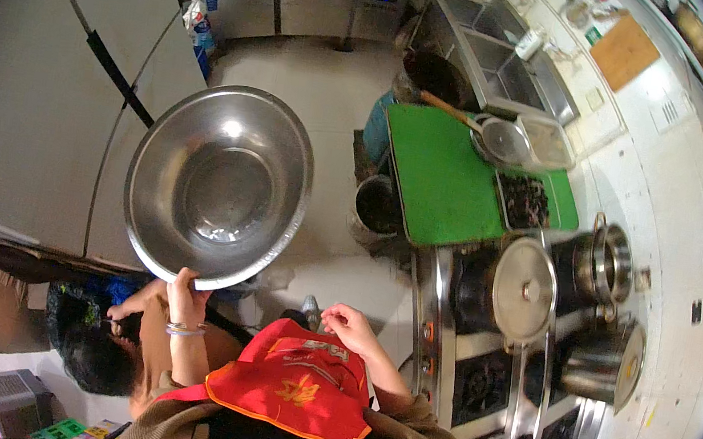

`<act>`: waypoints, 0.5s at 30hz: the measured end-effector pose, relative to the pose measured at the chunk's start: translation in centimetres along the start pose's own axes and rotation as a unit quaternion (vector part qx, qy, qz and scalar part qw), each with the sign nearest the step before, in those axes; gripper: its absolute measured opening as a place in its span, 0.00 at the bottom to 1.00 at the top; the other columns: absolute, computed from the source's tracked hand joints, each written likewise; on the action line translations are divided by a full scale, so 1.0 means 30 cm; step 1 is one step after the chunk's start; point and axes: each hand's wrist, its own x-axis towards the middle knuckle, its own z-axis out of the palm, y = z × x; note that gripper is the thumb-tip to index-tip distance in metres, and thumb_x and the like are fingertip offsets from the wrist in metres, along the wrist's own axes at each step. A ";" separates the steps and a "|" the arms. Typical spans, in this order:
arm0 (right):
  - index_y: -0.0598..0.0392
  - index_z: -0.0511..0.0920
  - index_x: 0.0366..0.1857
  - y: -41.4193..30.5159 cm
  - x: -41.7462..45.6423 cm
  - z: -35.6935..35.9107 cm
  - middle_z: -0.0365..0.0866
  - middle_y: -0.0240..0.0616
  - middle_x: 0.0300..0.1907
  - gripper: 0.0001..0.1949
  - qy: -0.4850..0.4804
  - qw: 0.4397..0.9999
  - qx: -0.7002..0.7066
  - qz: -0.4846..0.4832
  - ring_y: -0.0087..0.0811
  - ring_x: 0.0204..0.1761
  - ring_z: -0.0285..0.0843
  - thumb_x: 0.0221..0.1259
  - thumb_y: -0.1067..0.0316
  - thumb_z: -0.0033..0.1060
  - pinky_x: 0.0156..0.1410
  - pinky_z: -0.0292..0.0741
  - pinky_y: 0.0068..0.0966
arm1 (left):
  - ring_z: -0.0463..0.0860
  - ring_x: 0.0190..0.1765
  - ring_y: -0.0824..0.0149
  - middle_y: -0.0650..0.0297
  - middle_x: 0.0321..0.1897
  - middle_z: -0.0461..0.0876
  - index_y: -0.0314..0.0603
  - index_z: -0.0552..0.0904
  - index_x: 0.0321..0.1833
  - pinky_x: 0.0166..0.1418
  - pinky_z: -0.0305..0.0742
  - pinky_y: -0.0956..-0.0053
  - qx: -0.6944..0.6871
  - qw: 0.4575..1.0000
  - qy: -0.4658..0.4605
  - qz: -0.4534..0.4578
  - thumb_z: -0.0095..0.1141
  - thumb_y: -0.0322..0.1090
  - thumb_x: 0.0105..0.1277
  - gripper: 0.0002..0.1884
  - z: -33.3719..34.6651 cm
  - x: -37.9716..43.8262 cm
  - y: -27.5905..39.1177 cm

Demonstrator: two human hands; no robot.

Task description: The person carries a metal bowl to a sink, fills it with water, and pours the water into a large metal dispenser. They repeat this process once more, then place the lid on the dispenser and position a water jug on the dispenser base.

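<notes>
A large round stainless steel basin [227, 195] hangs out in front of me, its inside turned up towards the camera. It holds nothing but a few shiny wet-looking spots. My left hand [187, 297] grips the basin's near rim, thumb over the edge; the fingers beneath are hidden. Bracelets circle that wrist. My right hand [346, 326] hovers before the red apron [295, 380] with its fingers loosely curled, touching nothing I can make out. Whether anything is inside those curled fingers is hard to see, but none shows.
Another person [97, 352] crouches close on my left beside a black bag [66, 304]. A gas stove [432, 339] with lidded pots [523, 291] runs along my right. Beyond it lie a green board [445, 179], a bucket [377, 206] and steel sinks [502, 59]. White cabinet doors [43, 109] stand left.
</notes>
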 end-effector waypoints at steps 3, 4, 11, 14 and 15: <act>0.61 0.73 0.37 -0.089 0.166 -0.085 0.78 0.37 0.35 0.08 0.002 0.997 -0.065 -0.029 0.23 0.32 0.76 0.60 0.69 0.47 0.37 0.73 0.19 | 0.68 0.16 0.71 0.68 0.15 0.63 0.40 0.65 0.19 0.20 0.69 0.74 0.030 0.999 0.010 -0.008 0.46 0.25 0.51 0.07 0.134 0.100 -0.001; 0.62 0.74 0.37 -0.123 0.230 -0.120 0.78 0.37 0.32 0.08 0.006 0.998 -0.064 -0.021 0.22 0.31 0.75 0.59 0.69 0.49 0.37 0.72 0.20 | 0.68 0.16 0.71 0.68 0.15 0.63 0.42 0.64 0.19 0.17 0.66 0.75 0.019 1.000 0.020 0.002 0.47 0.25 0.51 0.08 0.185 0.142 0.001; 0.61 0.73 0.38 -0.310 0.765 -0.317 0.77 0.34 0.30 0.10 -0.031 0.997 0.068 0.019 0.21 0.31 0.73 0.60 0.65 0.50 0.36 0.71 0.19 | 0.70 0.18 0.68 0.64 0.21 0.71 0.38 0.70 0.34 0.18 0.66 0.76 0.155 0.987 -0.010 0.048 0.49 0.25 0.47 0.10 0.443 0.474 0.032; 0.60 0.70 0.45 -0.472 1.027 -0.354 0.77 0.36 0.35 0.18 -0.066 0.995 0.061 0.044 0.24 0.33 0.74 0.61 0.55 0.46 0.38 0.72 0.20 | 0.71 0.21 0.67 0.63 0.26 0.72 0.38 0.69 0.42 0.19 0.66 0.76 0.144 0.985 0.090 -0.006 0.50 0.25 0.45 0.18 0.586 0.631 0.057; 0.60 0.69 0.47 -0.533 1.109 -0.351 0.77 0.37 0.36 0.20 -0.065 0.992 0.068 0.082 0.25 0.33 0.75 0.61 0.53 0.46 0.38 0.72 0.21 | 0.71 0.22 0.67 0.62 0.27 0.72 0.38 0.68 0.44 0.19 0.66 0.76 0.157 0.982 0.105 -0.006 0.50 0.25 0.45 0.19 0.625 0.679 0.066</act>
